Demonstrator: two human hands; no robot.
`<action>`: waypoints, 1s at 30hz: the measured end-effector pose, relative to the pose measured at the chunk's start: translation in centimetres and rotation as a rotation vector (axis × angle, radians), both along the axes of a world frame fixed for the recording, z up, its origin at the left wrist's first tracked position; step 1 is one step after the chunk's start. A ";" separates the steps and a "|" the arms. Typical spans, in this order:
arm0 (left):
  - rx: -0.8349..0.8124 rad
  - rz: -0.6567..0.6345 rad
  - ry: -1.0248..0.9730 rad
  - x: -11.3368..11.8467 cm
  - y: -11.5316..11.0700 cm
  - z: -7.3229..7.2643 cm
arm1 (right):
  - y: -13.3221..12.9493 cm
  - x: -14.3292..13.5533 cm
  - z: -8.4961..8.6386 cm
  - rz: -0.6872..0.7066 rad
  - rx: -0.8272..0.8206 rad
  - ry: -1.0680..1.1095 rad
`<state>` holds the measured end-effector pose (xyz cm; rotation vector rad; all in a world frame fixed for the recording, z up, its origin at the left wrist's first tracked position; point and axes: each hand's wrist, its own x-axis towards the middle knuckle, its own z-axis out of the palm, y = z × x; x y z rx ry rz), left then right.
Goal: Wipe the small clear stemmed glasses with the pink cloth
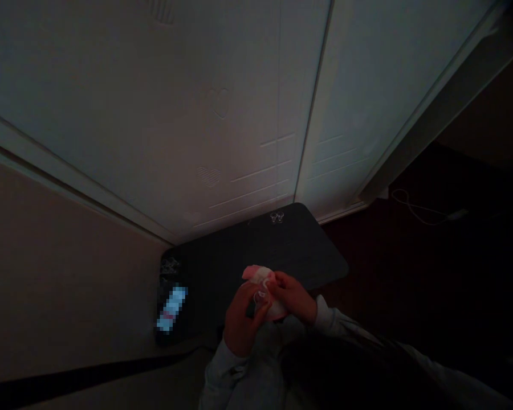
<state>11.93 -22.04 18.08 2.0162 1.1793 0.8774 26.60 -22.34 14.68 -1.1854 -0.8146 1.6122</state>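
In the dim head view, both hands meet over my lap, at the near edge of a dark low table point(222, 285). Between them is a soft-looking pink and white piece point(256, 274), perhaps cloth; its exact kind is unclear. My left hand point(240, 319) is closed, its fingertips at a small pale, see-through loop-shaped piece point(261, 295) lying against the pink and white piece. My right hand point(294, 297) pinches the pink and white piece from the right side, fingers bent. The fingers partly cover both things.
A lit, pixelated phone-like screen point(171, 310) lies at the table's left end, with several small clear pieces point(170, 265) behind it. Another small clear looped piece point(277, 217) sits near the far edge. White panels point(248, 114) with heart patterns rise behind. A white cable point(423, 215) lies right.
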 end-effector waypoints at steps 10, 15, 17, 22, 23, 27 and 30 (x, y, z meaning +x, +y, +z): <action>-0.442 0.334 -0.385 0.0 0.1 0.1 | -0.1 -0.1 -0.5 -0.088 0.001 0.105; -0.594 0.531 -0.533 -0.4 0.7 0.4 | -0.1 -0.2 -0.3 -0.067 -0.005 0.157; -0.605 0.538 -0.532 -0.4 0.9 0.5 | -0.2 -0.2 0.0 -0.058 -0.028 0.197; -0.485 0.473 -0.493 -0.3 0.6 0.0 | -0.5 -0.2 0.6 -0.034 -0.049 0.254; -0.456 0.443 -0.477 -0.3 0.4 -0.2 | -0.5 -0.2 0.7 -0.026 -0.049 0.258; -0.330 0.327 -0.356 -0.6 0.1 -1.3 | -0.4 -0.2 0.5 -0.032 -0.036 0.246; -0.236 0.277 -0.237 -0.9 0.0 -1.6 | -0.3 -0.2 0.4 -0.055 -0.018 0.216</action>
